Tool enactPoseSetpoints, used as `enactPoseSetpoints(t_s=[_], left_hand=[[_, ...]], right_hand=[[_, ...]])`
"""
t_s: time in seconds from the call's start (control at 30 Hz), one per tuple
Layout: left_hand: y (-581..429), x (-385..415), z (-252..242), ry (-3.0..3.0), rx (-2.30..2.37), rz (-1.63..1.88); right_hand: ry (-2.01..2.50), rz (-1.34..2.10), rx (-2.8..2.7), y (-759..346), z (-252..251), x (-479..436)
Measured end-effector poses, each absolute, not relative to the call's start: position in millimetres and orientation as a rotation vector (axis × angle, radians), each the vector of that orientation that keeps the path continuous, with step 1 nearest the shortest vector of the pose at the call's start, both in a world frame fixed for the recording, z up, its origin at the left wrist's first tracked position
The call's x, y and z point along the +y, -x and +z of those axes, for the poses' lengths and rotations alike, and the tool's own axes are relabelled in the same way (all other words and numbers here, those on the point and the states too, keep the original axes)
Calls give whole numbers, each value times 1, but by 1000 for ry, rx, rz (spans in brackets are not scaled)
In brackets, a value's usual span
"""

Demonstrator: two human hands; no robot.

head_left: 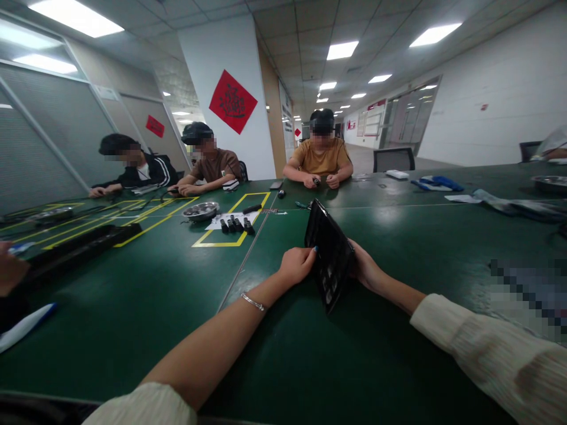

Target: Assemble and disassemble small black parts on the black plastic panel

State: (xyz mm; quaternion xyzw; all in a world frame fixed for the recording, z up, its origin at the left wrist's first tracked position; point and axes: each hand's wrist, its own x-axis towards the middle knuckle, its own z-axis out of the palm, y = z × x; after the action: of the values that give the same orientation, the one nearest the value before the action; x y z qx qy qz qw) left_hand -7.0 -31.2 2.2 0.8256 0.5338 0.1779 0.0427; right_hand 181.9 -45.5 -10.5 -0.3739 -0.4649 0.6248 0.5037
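Observation:
A dark, flat, tablet-like panel (332, 254) stands tilted on edge above the green table (274, 348), between my two hands. My left hand (297, 264) is closed on its left side, the fingertips at the edge; a silvery bracelet circles that wrist. At the panel's right side, my right hand (365, 265) grips it from behind, with most of its fingers hidden by the panel. The panel's face shows dim, pale shapes that are too blurred to make out.
Several small black parts (238, 225) lie on white paper inside yellow tape, beside a metal bowl (201, 211). A long black tray (88, 248) is at the left. Across the table sit people with headgear. Blue-and-white cloth (437, 183) lies at the right.

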Motion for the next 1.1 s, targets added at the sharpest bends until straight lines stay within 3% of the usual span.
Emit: enactPoseSetpoints(t_s=[1.1], left_hand=[[6, -31, 1, -2494, 1724, 661]], right_hand=[[864, 1518, -1146, -183, -17, -40]])
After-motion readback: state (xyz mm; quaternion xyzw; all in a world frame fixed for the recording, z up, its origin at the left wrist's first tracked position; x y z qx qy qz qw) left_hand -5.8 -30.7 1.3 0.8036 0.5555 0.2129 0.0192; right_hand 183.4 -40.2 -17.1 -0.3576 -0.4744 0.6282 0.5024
